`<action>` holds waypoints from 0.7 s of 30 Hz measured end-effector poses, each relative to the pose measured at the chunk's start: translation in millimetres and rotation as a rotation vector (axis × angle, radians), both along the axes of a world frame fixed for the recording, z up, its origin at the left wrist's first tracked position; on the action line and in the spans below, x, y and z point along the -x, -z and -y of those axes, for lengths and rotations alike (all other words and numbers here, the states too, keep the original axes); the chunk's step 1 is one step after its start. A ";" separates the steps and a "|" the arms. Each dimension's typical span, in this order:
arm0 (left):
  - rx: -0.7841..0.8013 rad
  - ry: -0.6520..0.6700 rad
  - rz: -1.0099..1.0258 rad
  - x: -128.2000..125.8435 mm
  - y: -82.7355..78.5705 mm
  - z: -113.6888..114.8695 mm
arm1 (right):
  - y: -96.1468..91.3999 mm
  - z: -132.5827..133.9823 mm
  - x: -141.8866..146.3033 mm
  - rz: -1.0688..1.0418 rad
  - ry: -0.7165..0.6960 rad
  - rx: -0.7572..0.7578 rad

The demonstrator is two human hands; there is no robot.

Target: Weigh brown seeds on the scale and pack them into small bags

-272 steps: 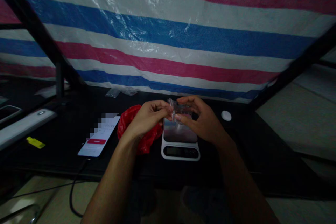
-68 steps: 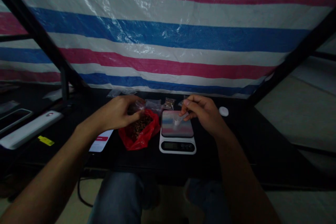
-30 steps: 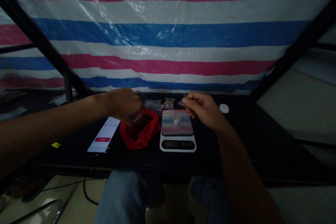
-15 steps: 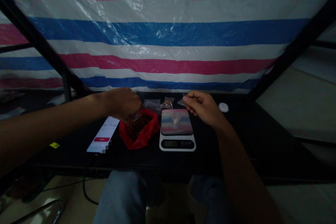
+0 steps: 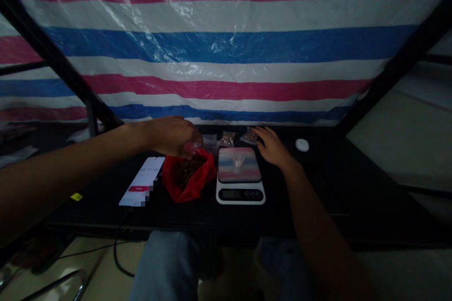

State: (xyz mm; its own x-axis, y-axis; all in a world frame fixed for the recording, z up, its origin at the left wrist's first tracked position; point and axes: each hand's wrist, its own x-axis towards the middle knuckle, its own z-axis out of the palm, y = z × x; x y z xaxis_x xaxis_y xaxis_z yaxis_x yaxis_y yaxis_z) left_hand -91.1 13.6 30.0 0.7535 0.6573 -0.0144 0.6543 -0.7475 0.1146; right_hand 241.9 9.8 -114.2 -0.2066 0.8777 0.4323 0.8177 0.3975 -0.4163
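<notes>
My left hand (image 5: 174, 136) is closed on a small clear plastic thing (image 5: 192, 146), whose exact kind I cannot make out. It hangs over the back rim of an open red plastic bag (image 5: 203, 176) that holds brown, grain-like pieces (image 5: 187, 169). To the right, a white digital scale (image 5: 240, 194) carries a small clear cup (image 5: 238, 160) on its shiny plate. Behind the scale, my right hand (image 5: 274, 148) has its fingers stretched out, the tips at the edge of a small filled clear packet (image 5: 249, 136). A similar packet (image 5: 228, 138) lies left of that one.
A lit phone (image 5: 143, 181) lies left of the red bag, near a yellow sticker (image 5: 76, 196). Clear empty-looking bags (image 5: 211, 142) rest behind the red bag. A round white object (image 5: 302, 145) sits at right. Striped sheeting (image 5: 226, 47) closes off the back.
My left hand has lifted slightly and moved right, bringing the clear plastic thing up out of the red bag. My right hand has gone from pinched to spread fingers, lower by the packet.
</notes>
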 end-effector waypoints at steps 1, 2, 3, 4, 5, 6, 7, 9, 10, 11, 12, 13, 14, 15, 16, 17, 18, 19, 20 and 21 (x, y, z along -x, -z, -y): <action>-0.015 0.022 -0.045 -3.1 0.6 -4.3 | 4.2 -1.5 -1.2 0.042 -0.019 0.036; -0.037 0.043 -0.113 -6.8 2.2 -9.3 | 7.2 -2.2 -1.8 0.080 -0.032 0.066; -0.057 0.045 -0.172 -11.0 5.2 -14.9 | 8.9 -2.3 -1.9 0.112 -0.034 0.089; -0.065 0.012 -0.184 -15.4 9.6 -20.8 | 9.5 -1.8 -1.7 0.139 -0.019 0.110; -0.050 -0.027 -0.192 -19.8 15.6 -26.9 | 9.0 -0.8 -1.2 0.161 0.015 0.132; -0.015 -0.067 -0.203 -24.0 22.7 -32.9 | 7.5 0.5 -0.6 0.178 0.064 0.155; 0.044 -0.098 -0.216 -27.9 30.8 -38.5 | 5.4 2.1 0.0 0.190 0.121 0.178; 0.107 -0.114 -0.232 -33.9 47.8 -48.2 | 0.0 5.6 1.4 0.207 0.214 0.214; 0.134 -0.111 -0.235 -35.9 55.8 -52.0 | -2.5 7.3 2.2 0.211 0.237 0.224; 0.150 -0.101 -0.236 -37.0 63.0 -55.0 | -4.7 8.8 3.0 0.212 0.250 0.229; 0.164 -0.090 -0.234 -37.4 69.1 -57.4 | -6.2 10.0 3.8 0.210 0.256 0.230; 0.175 -0.077 -0.223 -37.1 74.1 -59.3 | -7.0 10.9 4.5 0.211 0.257 0.225; 0.181 -0.067 -0.203 -36.3 78.1 -61.0 | -7.1 11.5 5.1 0.212 0.255 0.211; 0.184 -0.061 -0.179 -35.3 81.1 -62.5 | -6.4 11.7 5.5 0.212 0.253 0.192; 0.185 -0.059 -0.156 -34.2 83.6 -64.1 | -5.3 11.6 5.5 0.211 0.252 0.169; 0.181 -0.061 -0.136 -33.4 85.6 -65.9 | -3.9 11.1 5.3 0.206 0.250 0.146; 0.174 -0.065 -0.122 -33.1 87.5 -67.8 | -2.6 10.3 4.6 0.190 0.252 0.126; 0.165 -0.068 -0.113 -33.4 89.3 -69.9 | -1.7 9.2 3.6 0.157 0.261 0.112; 0.155 -0.068 -0.110 -34.5 91.3 -72.0 | -1.2 7.9 2.1 0.108 0.273 0.106; 0.146 -0.063 -0.103 -36.3 93.5 -74.1 | -1.4 6.5 0.3 0.037 0.286 0.107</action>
State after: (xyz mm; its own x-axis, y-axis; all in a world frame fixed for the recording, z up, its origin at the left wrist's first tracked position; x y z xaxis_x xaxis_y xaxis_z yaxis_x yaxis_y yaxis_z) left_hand -54.8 87.7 -63.5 0.7003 0.6888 -0.1876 0.7134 -0.6847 0.1490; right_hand 241.6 3.2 -112.8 0.0415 0.9426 0.3314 0.9057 0.1046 -0.4108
